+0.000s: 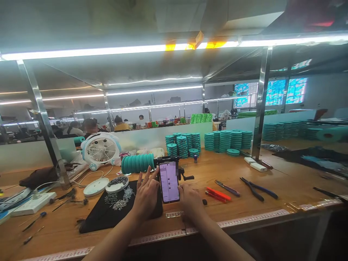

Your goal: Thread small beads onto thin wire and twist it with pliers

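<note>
A lit smartphone [169, 183] stands upright in front of a hand-cranked winder [187, 177] with a row of teal spools [138, 164] on its shaft. My left hand [146, 194] is at the phone's left edge, its fingers stretched and spread toward the spools and winder. At the phone's lower right edge, my right hand [190, 201] has its fingers curled in against it; the fingertips are partly hidden. Left of the hands, a black mat [102, 219] bears small piles of silvery and clear beads [119, 204] and a round white dish [116, 184] of dark beads.
Stacks of teal spools [225, 140] line the back. Pliers [258, 189], a craft knife [227, 187] and red pens [217, 194] lie to the right. A white fan [102, 149] and a power strip [34, 203] are on the left. Metal posts [262, 105] hold the shelf.
</note>
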`<state>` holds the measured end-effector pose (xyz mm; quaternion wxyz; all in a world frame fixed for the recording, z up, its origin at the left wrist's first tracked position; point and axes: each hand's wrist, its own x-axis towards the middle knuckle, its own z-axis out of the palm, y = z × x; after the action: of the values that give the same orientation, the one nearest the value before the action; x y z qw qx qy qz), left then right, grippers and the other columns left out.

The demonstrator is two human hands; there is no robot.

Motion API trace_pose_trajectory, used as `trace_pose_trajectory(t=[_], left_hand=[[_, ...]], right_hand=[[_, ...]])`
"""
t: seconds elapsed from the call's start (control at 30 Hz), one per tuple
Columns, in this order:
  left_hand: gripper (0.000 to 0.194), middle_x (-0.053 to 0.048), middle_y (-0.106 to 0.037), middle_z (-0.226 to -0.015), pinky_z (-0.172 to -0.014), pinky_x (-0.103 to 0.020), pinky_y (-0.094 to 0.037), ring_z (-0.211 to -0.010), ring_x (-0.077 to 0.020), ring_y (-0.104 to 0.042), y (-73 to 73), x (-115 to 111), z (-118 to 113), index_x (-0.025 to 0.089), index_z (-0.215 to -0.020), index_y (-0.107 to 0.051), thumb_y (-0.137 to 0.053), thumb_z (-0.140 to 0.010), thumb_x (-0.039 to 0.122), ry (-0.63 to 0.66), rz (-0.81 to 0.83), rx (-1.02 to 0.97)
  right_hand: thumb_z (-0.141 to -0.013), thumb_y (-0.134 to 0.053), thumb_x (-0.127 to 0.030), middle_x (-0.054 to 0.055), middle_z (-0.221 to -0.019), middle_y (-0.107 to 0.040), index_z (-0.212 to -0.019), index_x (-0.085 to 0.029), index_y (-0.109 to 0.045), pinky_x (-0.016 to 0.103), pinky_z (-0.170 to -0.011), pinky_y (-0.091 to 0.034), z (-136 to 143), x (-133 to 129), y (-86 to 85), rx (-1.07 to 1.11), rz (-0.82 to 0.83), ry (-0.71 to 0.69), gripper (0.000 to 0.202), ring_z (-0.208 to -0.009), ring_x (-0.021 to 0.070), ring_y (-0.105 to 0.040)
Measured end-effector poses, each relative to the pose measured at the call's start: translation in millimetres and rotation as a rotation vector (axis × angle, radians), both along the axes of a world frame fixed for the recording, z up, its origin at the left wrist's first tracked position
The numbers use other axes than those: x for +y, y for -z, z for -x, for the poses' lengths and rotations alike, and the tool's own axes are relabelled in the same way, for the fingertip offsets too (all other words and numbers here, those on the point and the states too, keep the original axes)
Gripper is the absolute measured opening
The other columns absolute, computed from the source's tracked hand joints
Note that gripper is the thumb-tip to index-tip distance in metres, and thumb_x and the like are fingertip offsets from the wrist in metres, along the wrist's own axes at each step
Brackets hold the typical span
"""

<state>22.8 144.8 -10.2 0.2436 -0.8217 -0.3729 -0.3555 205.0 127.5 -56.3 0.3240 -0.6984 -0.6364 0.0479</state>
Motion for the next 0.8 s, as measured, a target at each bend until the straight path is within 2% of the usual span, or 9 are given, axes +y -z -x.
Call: trace_pose_trajectory(t=[0.1,0.2,0.3,0.37,0.43,0.53,0.63,0.8], left_hand=[[0.016,-0.006,-0.049,-0.138,-0.109,-0.053,-0.021,-0.137,-0.0258,-0.025,1.7,0,2,0.022,-0.080,-0.051,-0.041,-0.089,0.012,0.029,0.037,-0.102],[0.015,-0.007,-0.051,-0.136,-0.109,-0.054,-0.021,-0.135,-0.0258,-0.029,2.4,-5,3,0.022,-0.081,-0.051,-0.041,-0.089,0.015,0.110,0.129,-0.252],[0.013,-0.009,-0.053,-0.134,-0.107,-0.052,-0.025,-0.133,-0.0269,-0.033,5.2,-13,0,0.022,-0.079,-0.054,-0.045,-0.088,0.021,0.204,0.325,-0.537],[0.012,-0.011,-0.054,-0.131,-0.106,-0.049,-0.029,-0.129,-0.0278,-0.040,11.0,-19,-2,0.022,-0.078,-0.056,-0.049,-0.086,0.027,0.237,0.486,-0.745],[0.015,-0.012,-0.058,-0.124,-0.100,-0.048,-0.036,-0.120,-0.0285,-0.049,20.5,-22,-4,0.021,-0.077,-0.058,-0.051,-0.084,0.032,0.238,0.611,-0.871],[0.022,-0.015,-0.065,-0.111,-0.085,-0.046,-0.049,-0.103,-0.0297,-0.061,37.7,-24,-5,0.019,-0.074,-0.059,-0.052,-0.081,0.038,0.207,0.732,-0.957],[0.027,-0.017,-0.066,-0.108,-0.074,-0.043,-0.054,-0.091,-0.0286,-0.065,48.6,-24,-4,0.017,-0.072,-0.060,-0.055,-0.077,0.042,0.185,0.822,-1.048],[0.029,-0.015,-0.066,-0.107,-0.072,-0.039,-0.056,-0.087,-0.0256,-0.066,46.8,-26,-4,0.016,-0.071,-0.062,-0.061,-0.072,0.045,0.194,0.881,-1.120]], right_hand=[[-0.096,-0.032,-0.033,0.010,-0.085,-0.070,-0.089,-0.017,-0.058,0.031,-0.069,-0.040,0,-1,-1.1,0.018,-0.005,-0.006,0.031,-0.083,0.0251,-0.065],[-0.090,-0.046,-0.043,0.010,-0.089,-0.070,-0.096,-0.017,-0.058,0.030,-0.070,-0.041,0,-4,-3.4,0.033,-0.006,-0.027,0.029,-0.087,0.0249,-0.065],[-0.077,-0.063,-0.046,0.007,-0.094,-0.071,-0.100,-0.019,-0.058,0.028,-0.067,-0.041,0,-7,-4.6,0.029,0.004,-0.066,0.035,-0.087,0.0246,-0.065],[-0.072,-0.068,-0.044,0.006,-0.092,-0.071,-0.100,-0.020,-0.058,0.029,-0.066,-0.041,0,-8,-4.0,0.013,0.014,-0.079,0.038,-0.086,0.0252,-0.065],[-0.069,-0.070,-0.042,0.006,-0.090,-0.071,-0.100,-0.019,-0.058,0.029,-0.066,-0.041,0,-8,-2.6,-0.009,0.025,-0.083,0.040,-0.085,0.0260,-0.065],[-0.068,-0.071,-0.041,0.009,-0.090,-0.071,-0.101,-0.016,-0.057,0.032,-0.070,-0.041,0,-6,-0.3,-0.052,0.040,-0.071,0.044,-0.087,0.0286,-0.064],[-0.070,-0.070,-0.041,0.012,-0.092,-0.070,-0.103,-0.014,-0.056,0.035,-0.075,-0.040,1,-6,-0.1,-0.095,0.046,-0.059,0.045,-0.090,0.0309,-0.063],[-0.077,-0.065,-0.038,0.013,-0.094,-0.069,-0.107,-0.014,-0.055,0.033,-0.074,-0.041,3,-7,-2.4,-0.130,0.075,-0.062,0.040,-0.091,0.0286,-0.063]])
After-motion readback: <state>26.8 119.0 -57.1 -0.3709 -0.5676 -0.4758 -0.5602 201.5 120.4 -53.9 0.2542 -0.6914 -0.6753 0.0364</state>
